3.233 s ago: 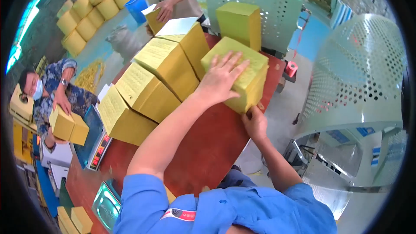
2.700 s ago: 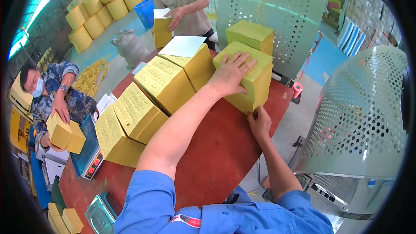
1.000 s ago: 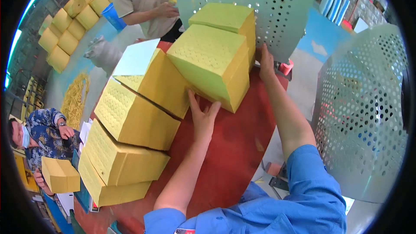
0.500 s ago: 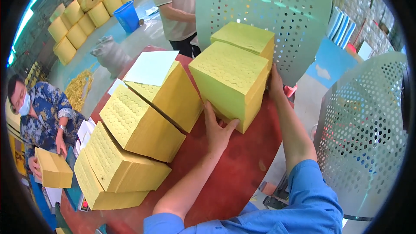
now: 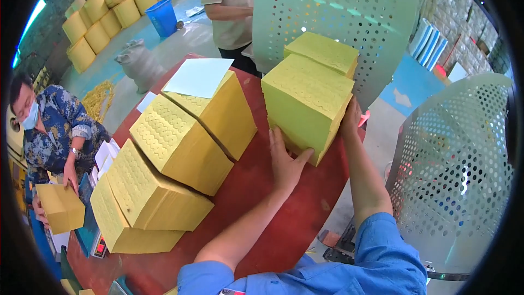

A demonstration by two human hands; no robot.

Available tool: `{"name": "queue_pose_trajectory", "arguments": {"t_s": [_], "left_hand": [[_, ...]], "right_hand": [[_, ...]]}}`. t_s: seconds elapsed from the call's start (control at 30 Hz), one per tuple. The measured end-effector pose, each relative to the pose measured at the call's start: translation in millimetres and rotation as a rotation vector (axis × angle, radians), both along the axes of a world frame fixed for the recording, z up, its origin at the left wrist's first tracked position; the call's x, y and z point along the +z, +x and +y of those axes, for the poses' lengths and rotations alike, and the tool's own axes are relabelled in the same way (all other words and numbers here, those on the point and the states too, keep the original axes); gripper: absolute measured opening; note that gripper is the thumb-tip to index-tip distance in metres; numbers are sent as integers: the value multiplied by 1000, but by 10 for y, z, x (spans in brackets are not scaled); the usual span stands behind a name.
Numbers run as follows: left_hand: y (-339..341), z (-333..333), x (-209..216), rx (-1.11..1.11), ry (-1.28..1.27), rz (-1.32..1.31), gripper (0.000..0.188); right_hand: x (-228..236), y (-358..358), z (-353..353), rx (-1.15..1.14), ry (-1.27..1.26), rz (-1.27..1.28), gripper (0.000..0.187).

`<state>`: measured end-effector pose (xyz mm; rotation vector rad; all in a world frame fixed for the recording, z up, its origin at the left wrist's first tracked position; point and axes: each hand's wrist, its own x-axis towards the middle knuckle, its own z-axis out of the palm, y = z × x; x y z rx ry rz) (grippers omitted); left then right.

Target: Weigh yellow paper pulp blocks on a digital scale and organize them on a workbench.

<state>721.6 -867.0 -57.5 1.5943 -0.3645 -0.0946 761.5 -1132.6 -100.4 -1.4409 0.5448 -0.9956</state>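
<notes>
A tall stack of yellow paper [image 5: 305, 84], embossed with ring patterns on top, stands on the red table [image 5: 273, 213] between my hands. My left hand [image 5: 286, 158] grips its lower near edge, thumb on the front and fingers along the left side. My right hand [image 5: 351, 117] presses against its right side, fingers partly hidden behind it. A second yellow paper stack [image 5: 323, 52] sits directly behind. To the left, several similar stacks [image 5: 180, 145] lean in a row, and a white sheet [image 5: 197, 76] lies on the farthest.
Behind the table rises a perforated green metal guard [image 5: 338, 5]; another perforated guard [image 5: 453, 180] stands at right. A co-worker [image 5: 63, 125] at left handles a yellow block [image 5: 60, 207]; another person [image 5: 232, 16] stands behind. A sack [image 5: 139, 65] and a blue bin [image 5: 162, 17] are on the floor.
The gripped stack has shifted slightly right with both hands, widening the gap to the leaning row. The whole view has also shifted a little. The co-worker's block has moved slightly left.
</notes>
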Motion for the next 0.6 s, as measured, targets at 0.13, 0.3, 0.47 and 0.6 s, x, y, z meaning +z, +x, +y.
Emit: {"name": "queue_pose_trajectory", "arguments": {"t_s": [0.13, 0.3, 0.47, 0.6], "left_hand": [[48, 33, -192, 23, 46, -83, 102], [142, 194, -128, 63, -130, 196, 78], [440, 272, -80, 44, -193, 287, 73], [654, 286, -207, 4, -230, 365, 72]], "right_hand": [[-35, -169, 250, -160, 45, -43, 35], [3, -640, 829, -263, -24, -9, 30], [-109, -990, 1501, -183, -210, 73, 29], [60, -1078, 1866, -156, -333, 134, 39]]}}
